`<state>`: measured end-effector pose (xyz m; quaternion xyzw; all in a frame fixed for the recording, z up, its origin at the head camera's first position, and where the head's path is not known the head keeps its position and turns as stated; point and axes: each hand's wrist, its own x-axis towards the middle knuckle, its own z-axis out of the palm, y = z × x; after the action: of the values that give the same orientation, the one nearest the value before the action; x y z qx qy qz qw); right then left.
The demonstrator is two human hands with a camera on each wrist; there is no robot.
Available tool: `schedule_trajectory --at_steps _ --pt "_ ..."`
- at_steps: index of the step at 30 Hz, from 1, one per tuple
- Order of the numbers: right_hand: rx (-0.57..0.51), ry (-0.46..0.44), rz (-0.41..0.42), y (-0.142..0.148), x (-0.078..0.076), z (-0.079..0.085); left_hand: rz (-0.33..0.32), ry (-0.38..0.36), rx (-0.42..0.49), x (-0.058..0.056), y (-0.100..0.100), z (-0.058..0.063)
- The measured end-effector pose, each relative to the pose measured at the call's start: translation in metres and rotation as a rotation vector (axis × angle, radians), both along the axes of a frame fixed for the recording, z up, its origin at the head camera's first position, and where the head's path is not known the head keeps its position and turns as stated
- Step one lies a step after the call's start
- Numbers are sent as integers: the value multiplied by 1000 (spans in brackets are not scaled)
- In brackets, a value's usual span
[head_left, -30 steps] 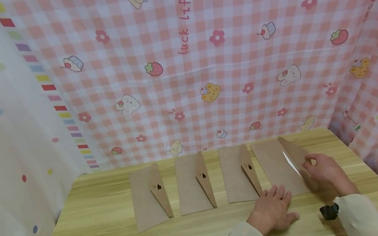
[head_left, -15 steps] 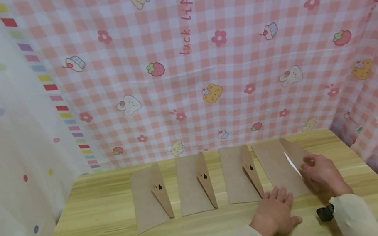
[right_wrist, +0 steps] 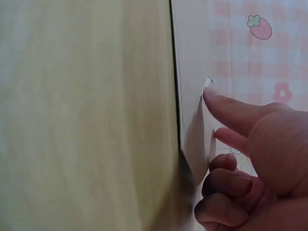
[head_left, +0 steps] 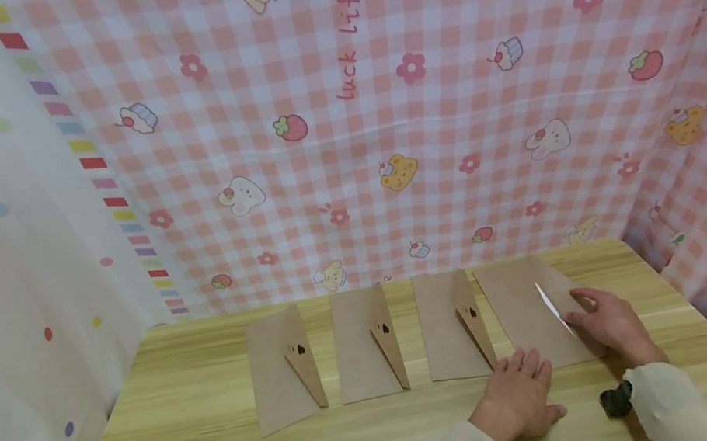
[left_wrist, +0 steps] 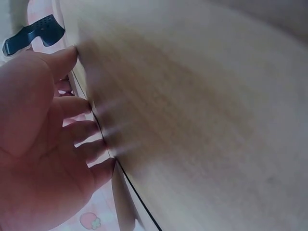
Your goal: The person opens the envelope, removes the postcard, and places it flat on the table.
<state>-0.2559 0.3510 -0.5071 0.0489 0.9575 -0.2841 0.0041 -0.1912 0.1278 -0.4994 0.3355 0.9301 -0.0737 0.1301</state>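
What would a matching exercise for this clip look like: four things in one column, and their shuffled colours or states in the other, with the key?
Things:
1. left hand
2. right hand
3. leftmost envelope
4. back cloth

States or colours:
A. pink and white checks
B. pinching the flap of the rightmost envelope
C. marked with a dark heart
D. palm down, fingers outstretched

Pairs: 1-D, 2-B, 3-C, 4-A

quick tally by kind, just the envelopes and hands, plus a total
brown envelopes with a dark mark showing: 3
brown envelope with no dark mark in view: 1
hands: 2
total: 6
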Motion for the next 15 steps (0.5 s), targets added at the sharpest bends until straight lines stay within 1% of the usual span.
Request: schedule_trajectory --at_steps 8,15 --pt "-3 -45 37 6 -3 -4 6 6 18 1 0 -1" --pt "23 -55 70 7 -4 -4 8 25 9 1 0 -6"
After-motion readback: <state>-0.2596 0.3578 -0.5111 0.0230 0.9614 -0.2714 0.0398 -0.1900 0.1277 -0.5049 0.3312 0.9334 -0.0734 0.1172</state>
